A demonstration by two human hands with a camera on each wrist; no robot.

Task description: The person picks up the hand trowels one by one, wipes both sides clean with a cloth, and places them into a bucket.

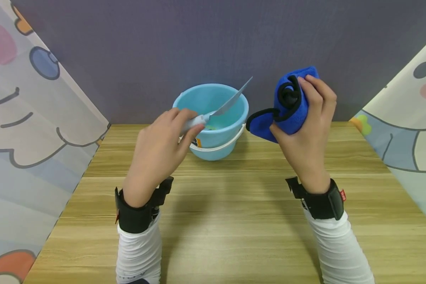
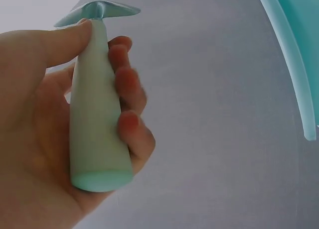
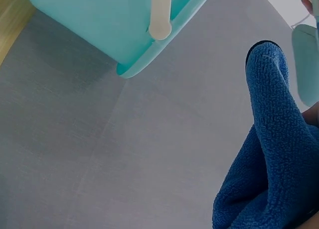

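Note:
My left hand [image 1: 161,148] grips the pale handle of a metal spatula [image 1: 233,100] with a broad, round-ended blade. In the left wrist view, the fingers wrap round its handle [image 2: 97,114] and the thumb lies along it. The blade points up and right over a light blue bucket [image 1: 213,149]. To the bucket's right, my right hand [image 1: 310,118] holds a blue cloth [image 1: 299,118] with black edging, bunched and partly rolled, with one corner hanging left. The right wrist view shows the fuzzy cloth [image 3: 276,139] close up beside the spatula blade [image 3: 305,64].
The bucket stands at the back of the wooden table [image 1: 227,228], its white handle [image 1: 218,148] lowered at the front. Something yellow-green lies inside, mostly hidden. A grey panel [image 1: 145,47] rises behind; cartoon-printed sheets [image 1: 25,130] flank both sides.

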